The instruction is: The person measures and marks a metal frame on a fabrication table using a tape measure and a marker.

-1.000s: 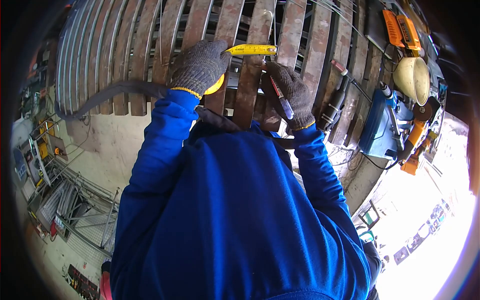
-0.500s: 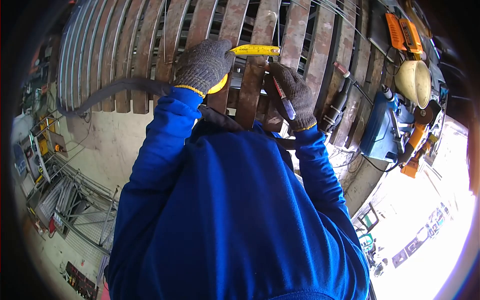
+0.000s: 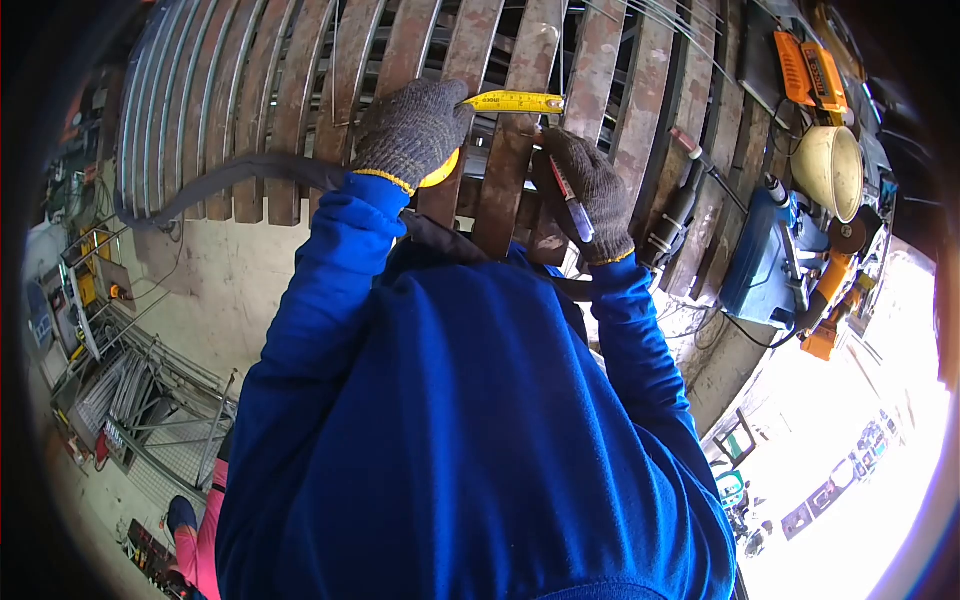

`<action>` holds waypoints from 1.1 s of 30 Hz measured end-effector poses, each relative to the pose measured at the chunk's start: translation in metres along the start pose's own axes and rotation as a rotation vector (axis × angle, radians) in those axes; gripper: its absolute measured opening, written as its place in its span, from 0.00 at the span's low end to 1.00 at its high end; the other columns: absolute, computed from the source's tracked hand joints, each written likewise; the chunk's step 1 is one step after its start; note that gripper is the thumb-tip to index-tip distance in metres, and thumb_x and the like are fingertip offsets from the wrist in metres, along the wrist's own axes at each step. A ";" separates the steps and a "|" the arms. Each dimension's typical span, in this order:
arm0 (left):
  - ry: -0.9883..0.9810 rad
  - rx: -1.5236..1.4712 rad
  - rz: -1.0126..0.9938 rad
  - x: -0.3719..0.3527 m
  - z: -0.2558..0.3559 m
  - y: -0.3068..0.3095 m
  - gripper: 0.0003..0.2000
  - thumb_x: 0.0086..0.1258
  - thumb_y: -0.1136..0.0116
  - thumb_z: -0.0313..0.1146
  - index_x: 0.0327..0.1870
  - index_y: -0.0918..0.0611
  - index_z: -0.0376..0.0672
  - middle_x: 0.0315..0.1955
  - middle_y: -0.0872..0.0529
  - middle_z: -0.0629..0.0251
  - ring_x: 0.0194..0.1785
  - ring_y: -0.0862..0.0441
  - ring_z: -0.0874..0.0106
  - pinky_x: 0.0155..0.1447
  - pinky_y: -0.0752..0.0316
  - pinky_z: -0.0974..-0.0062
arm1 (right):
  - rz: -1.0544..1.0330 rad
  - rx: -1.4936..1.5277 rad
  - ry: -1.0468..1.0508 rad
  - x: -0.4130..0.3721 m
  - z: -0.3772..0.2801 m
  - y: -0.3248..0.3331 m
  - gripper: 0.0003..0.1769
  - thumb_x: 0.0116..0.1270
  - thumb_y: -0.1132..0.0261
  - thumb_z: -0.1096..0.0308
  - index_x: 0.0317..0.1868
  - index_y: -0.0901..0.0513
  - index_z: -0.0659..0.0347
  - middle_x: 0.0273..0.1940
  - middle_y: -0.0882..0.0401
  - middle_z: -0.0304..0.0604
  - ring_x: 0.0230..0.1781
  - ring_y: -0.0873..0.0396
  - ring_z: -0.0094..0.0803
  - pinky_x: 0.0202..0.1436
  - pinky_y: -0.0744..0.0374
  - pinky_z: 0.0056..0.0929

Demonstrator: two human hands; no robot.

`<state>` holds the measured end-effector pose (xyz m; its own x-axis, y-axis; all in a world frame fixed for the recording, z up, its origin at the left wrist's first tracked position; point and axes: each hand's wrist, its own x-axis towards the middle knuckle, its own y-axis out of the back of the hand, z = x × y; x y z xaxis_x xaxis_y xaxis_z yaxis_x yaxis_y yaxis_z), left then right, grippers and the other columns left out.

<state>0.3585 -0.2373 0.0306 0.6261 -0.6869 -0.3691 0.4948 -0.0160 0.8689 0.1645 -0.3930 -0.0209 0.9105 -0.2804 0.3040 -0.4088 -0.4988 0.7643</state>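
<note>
My left hand [image 3: 410, 132], in a grey knit glove, is closed round a yellow tape measure [image 3: 515, 101]. The blade sticks out to the right across the metal slats, and part of the yellow case shows below the palm. My right hand [image 3: 590, 195], gloved too, is closed round a slim red and white marker [image 3: 574, 205] with its clear end toward the wrist. Its fingertips are just under the blade's free end, near a brown metal slat [image 3: 505, 185].
Brown slats [image 3: 285, 100] span the top. At the right lie a blue power tool [image 3: 752, 255], an orange angle grinder [image 3: 832, 275], a cream bowl-shaped object [image 3: 828, 172] and an orange tool [image 3: 808, 70]. A person's pink-clothed leg [image 3: 205, 530] shows lower left.
A person's pink-clothed leg and dark shoe have come into view at the lower left. My hands and the tape have barely shifted in the view.
</note>
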 end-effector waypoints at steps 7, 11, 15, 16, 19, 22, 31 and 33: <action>-0.026 0.004 0.022 0.001 -0.002 -0.002 0.15 0.76 0.44 0.43 0.50 0.16 0.41 0.41 0.12 0.47 0.47 0.14 0.48 0.51 0.20 0.49 | 0.008 -0.003 0.004 0.000 0.000 -0.001 0.14 0.71 0.32 0.63 0.55 0.16 0.53 0.49 0.14 0.47 0.48 0.14 0.48 0.49 0.15 0.41; -0.024 0.018 0.007 0.003 -0.005 -0.004 0.15 0.77 0.43 0.43 0.51 0.17 0.41 0.42 0.12 0.47 0.47 0.14 0.47 0.52 0.20 0.49 | 0.005 0.031 -0.013 0.002 -0.003 0.002 0.14 0.71 0.31 0.65 0.55 0.16 0.54 0.49 0.14 0.48 0.48 0.13 0.48 0.49 0.15 0.40; -0.013 0.025 0.001 0.003 -0.002 -0.003 0.16 0.77 0.44 0.44 0.52 0.16 0.41 0.43 0.12 0.47 0.48 0.14 0.47 0.53 0.20 0.50 | 0.011 0.049 -0.010 0.004 -0.007 0.004 0.14 0.70 0.31 0.66 0.55 0.16 0.55 0.49 0.14 0.48 0.47 0.13 0.48 0.49 0.15 0.40; 0.006 0.026 -0.018 0.002 0.000 0.001 0.16 0.78 0.45 0.44 0.53 0.16 0.42 0.44 0.12 0.47 0.48 0.14 0.48 0.53 0.20 0.50 | 0.011 0.049 -0.010 0.004 -0.006 0.003 0.14 0.70 0.31 0.66 0.55 0.16 0.55 0.49 0.14 0.48 0.47 0.13 0.48 0.49 0.15 0.40; 0.019 0.029 -0.042 0.000 0.002 0.003 0.17 0.78 0.45 0.45 0.54 0.16 0.42 0.45 0.12 0.48 0.49 0.14 0.49 0.54 0.19 0.50 | 0.019 0.030 0.004 0.002 -0.002 0.001 0.14 0.70 0.31 0.66 0.55 0.16 0.55 0.49 0.14 0.48 0.47 0.13 0.48 0.48 0.15 0.40; 0.017 0.022 -0.042 0.000 0.001 0.002 0.17 0.78 0.45 0.45 0.55 0.16 0.42 0.46 0.12 0.49 0.49 0.13 0.50 0.54 0.19 0.51 | -0.003 0.012 -0.021 0.003 -0.007 0.004 0.14 0.71 0.32 0.65 0.55 0.16 0.55 0.49 0.14 0.48 0.47 0.13 0.48 0.49 0.15 0.40; 0.033 0.010 -0.043 0.000 0.002 0.001 0.18 0.78 0.44 0.45 0.57 0.16 0.42 0.47 0.12 0.48 0.51 0.14 0.49 0.56 0.19 0.51 | 0.001 0.041 -0.022 0.005 -0.010 0.006 0.13 0.71 0.32 0.67 0.54 0.16 0.55 0.49 0.14 0.49 0.48 0.14 0.49 0.49 0.15 0.40; 0.036 0.021 -0.030 0.001 0.001 0.001 0.17 0.78 0.44 0.44 0.57 0.16 0.42 0.47 0.12 0.48 0.51 0.14 0.49 0.56 0.19 0.51 | 0.006 0.053 -0.026 0.005 -0.011 0.007 0.13 0.70 0.32 0.67 0.55 0.16 0.55 0.49 0.14 0.49 0.47 0.13 0.49 0.50 0.15 0.40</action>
<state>0.3586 -0.2384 0.0312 0.6325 -0.6595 -0.4062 0.5007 -0.0519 0.8640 0.1666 -0.3888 -0.0080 0.9064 -0.3043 0.2928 -0.4173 -0.5395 0.7313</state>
